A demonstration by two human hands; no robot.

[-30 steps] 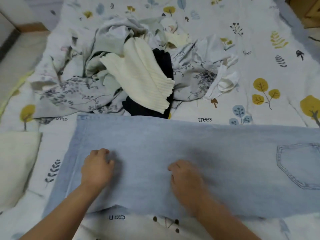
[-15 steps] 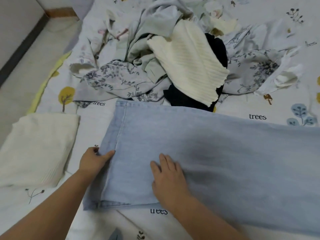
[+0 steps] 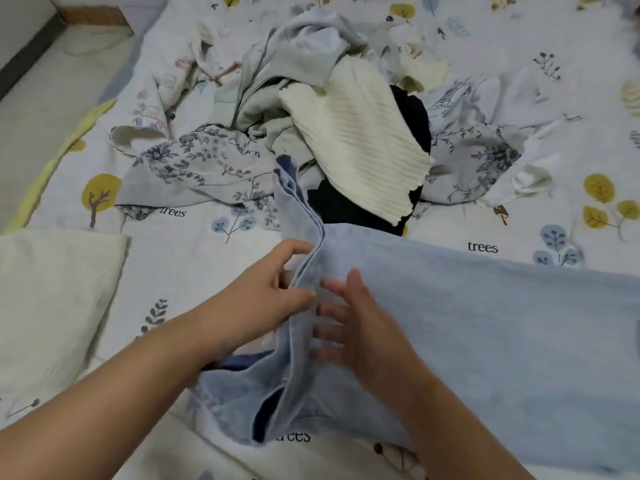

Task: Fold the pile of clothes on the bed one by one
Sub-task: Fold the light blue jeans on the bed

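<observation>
The jeans (image 3: 485,323) lie stretched across the near side of the bed (image 3: 519,209), pale denim running off to the right, and the person is working the hem end. The left hand (image 3: 263,299) has its fingers curled round the raised cuff edge, pinching it up off the sheet so the leg can be carried over; that lifted edge stands almost upright, its darker inside showing along the top. The right hand (image 3: 360,327) lies on the denim just beside the fold with fingers spread and straight, gripping nothing, and I'd say it's there to pin the cloth flat so the crease forms where she wants it.

Behind the jeans sits the pile of clothes (image 3: 311,126), unfolded: a cream ribbed top (image 3: 360,140) over something dark, floral pieces splayed either side. It comes right up to the far edge of the denim, so the fold has little room that way. To the left a folded cream garment (image 3: 52,299) lies near the bed's edge, with bare sheet between it and the hem. Rightward along the jeans is the open run, likely where the cuff should travel
</observation>
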